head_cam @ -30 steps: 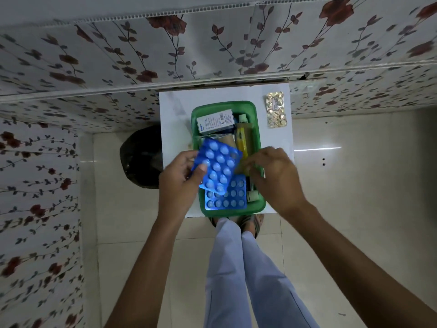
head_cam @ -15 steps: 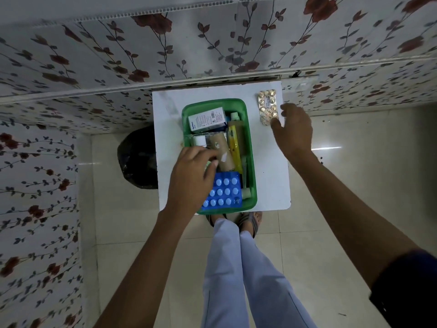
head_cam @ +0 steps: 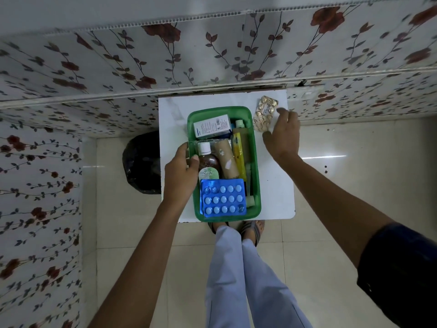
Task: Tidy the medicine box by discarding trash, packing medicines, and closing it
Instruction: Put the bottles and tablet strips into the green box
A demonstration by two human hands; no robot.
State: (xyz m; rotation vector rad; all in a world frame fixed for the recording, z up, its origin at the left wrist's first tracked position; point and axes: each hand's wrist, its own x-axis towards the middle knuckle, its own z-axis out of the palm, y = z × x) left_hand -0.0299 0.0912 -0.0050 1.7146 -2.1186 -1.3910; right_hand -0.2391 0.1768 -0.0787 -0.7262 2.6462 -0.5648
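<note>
A green medicine box [head_cam: 257,166] stands open on a small white table [head_cam: 275,185]. Inside lie a blue blister pack [head_cam: 222,198] at the near end, a brown bottle [head_cam: 209,160], a cardboard roll [head_cam: 225,159], a yellow tube [head_cam: 238,155] and a white carton [head_cam: 211,127] at the far end. My left hand [head_cam: 181,176] grips the box's left rim, thumb inside. A gold blister strip [head_cam: 263,114] lies tilted on the table to the right of the box. My right hand [head_cam: 283,136] pinches its right edge between thumb and fingers.
A black trash bag [head_cam: 142,162] sits on the floor left of the table. Flowered wall panels close in behind the table and on the left. My legs and sandalled feet [head_cam: 250,229] stand at the table's near edge, on a pale tiled floor.
My left hand put the blue blister pack into the box and moved to the left rim. My right hand left the box, reached the gold strip, and the strip has tilted.
</note>
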